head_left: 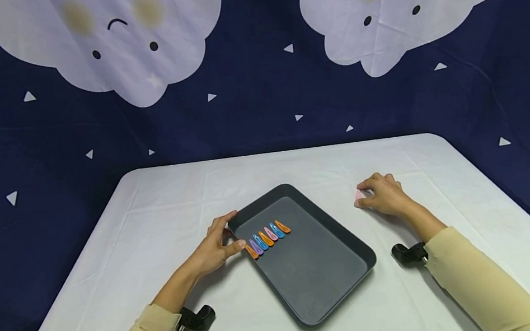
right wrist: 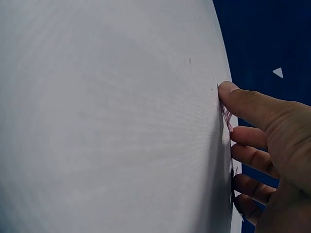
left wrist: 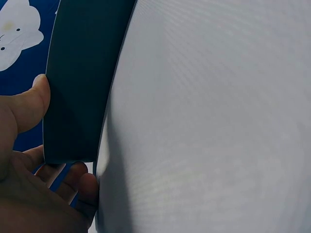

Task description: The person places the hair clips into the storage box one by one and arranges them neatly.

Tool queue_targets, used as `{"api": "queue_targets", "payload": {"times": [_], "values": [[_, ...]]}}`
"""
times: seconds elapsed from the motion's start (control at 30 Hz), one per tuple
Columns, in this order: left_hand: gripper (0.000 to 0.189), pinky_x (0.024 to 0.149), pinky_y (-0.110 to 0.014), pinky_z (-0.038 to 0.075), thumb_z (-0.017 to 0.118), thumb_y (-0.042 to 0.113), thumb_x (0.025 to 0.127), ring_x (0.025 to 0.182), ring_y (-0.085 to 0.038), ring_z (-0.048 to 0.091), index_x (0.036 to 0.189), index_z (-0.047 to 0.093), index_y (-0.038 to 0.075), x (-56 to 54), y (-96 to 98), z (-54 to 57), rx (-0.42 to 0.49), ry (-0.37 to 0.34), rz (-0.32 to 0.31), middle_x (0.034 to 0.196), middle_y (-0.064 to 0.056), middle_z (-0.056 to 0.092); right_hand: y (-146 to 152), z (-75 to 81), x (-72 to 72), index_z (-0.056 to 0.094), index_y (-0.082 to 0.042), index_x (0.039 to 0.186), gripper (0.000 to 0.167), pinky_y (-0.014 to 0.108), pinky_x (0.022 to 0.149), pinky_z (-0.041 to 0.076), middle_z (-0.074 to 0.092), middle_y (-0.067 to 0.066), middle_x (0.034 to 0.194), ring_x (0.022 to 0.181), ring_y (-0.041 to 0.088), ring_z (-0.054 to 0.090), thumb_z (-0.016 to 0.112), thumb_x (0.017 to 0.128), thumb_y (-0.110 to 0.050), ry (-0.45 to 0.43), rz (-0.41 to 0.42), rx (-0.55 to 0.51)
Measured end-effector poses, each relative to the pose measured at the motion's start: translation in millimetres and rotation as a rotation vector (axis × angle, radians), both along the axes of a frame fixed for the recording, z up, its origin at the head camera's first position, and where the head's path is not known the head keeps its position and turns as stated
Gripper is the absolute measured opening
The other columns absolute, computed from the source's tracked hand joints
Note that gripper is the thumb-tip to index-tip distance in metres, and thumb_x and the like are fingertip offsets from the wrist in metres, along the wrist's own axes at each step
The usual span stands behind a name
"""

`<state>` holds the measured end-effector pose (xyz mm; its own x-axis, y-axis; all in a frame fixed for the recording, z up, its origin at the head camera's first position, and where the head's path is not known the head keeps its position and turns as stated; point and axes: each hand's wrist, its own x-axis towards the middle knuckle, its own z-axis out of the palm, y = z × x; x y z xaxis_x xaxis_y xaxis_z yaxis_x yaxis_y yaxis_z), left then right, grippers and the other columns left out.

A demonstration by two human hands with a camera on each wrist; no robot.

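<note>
A dark grey baking tray (head_left: 320, 271) lies at an angle on the table, with a slanting row of orange, purple, blue and pink snap hair clips (head_left: 266, 238) inside along its left part. My left hand (head_left: 210, 249) grips the tray's far left corner, thumb at the rim and fingers round the outside. In the left wrist view the tray's dark side wall (left wrist: 80, 87) stands between thumb and fingers. Right of the tray, my right hand (head_left: 385, 195) pinches a small pink piece (head_left: 359, 195) low over the table, between thumb and forefinger. Fingers hide most of that piece.
A white cloth covers the table (head_left: 173, 201). Behind it hangs a dark blue curtain (head_left: 256, 104) with clouds and small white triangles. Black wrist cameras (head_left: 199, 319) sit below both sleeves.
</note>
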<state>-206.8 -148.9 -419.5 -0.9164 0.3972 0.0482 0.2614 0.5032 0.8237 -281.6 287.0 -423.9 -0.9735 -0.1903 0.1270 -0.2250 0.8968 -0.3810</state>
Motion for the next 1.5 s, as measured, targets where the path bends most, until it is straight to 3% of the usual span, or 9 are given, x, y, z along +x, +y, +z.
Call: {"api": "queue_targets", "payload": {"times": [0.4,0.63,1.1,1.5], "values": [[0.073,0.097,-0.052,0.033,0.064,0.02,0.089,0.116,-0.032,0.039,0.149,0.023,0.01,-0.4,0.4,-0.2,0.007,-0.01,-0.003,0.14,-0.019,0.032,-2,9.1,1.1,0.062,-0.004,0.121,0.052,0.052,0.087,0.03,0.06,0.02,0.119,0.104,0.037,0.046,0.074,0.078,-0.032,-0.003,0.015,-0.036],[0.073,0.097,-0.052,0.033,0.064,0.019,0.089,0.115,-0.031,0.04,0.149,0.024,0.01,-0.4,0.8,-0.2,0.002,-0.01,0.004,0.141,-0.018,0.032,-12,25.2,6.2,0.061,-0.005,0.121,0.05,0.047,0.087,0.029,0.059,0.017,0.119,0.101,0.031,0.044,0.073,0.08,-0.032,0.01,0.046,-0.094],[0.073,0.095,-0.05,0.034,0.065,0.021,0.089,0.114,-0.03,0.04,0.149,0.023,0.01,0.1,0.4,1.1,0.0,-0.011,0.007,0.14,-0.018,0.033,-45,60.7,13.7,0.062,-0.01,0.121,0.052,0.044,0.088,0.031,0.058,0.013,0.121,0.11,0.032,0.043,0.076,0.077,-0.033,0.026,0.134,-0.139],[0.073,0.096,-0.05,0.035,0.064,0.022,0.089,0.115,-0.03,0.04,0.149,0.023,0.012,0.8,0.7,1.3,-0.005,-0.023,0.013,0.139,-0.017,0.033,-75,76.7,19.3,0.063,-0.009,0.121,0.053,0.047,0.092,0.028,0.058,0.01,0.121,0.108,0.028,0.042,0.079,0.075,-0.029,0.065,0.249,-0.175]]}}
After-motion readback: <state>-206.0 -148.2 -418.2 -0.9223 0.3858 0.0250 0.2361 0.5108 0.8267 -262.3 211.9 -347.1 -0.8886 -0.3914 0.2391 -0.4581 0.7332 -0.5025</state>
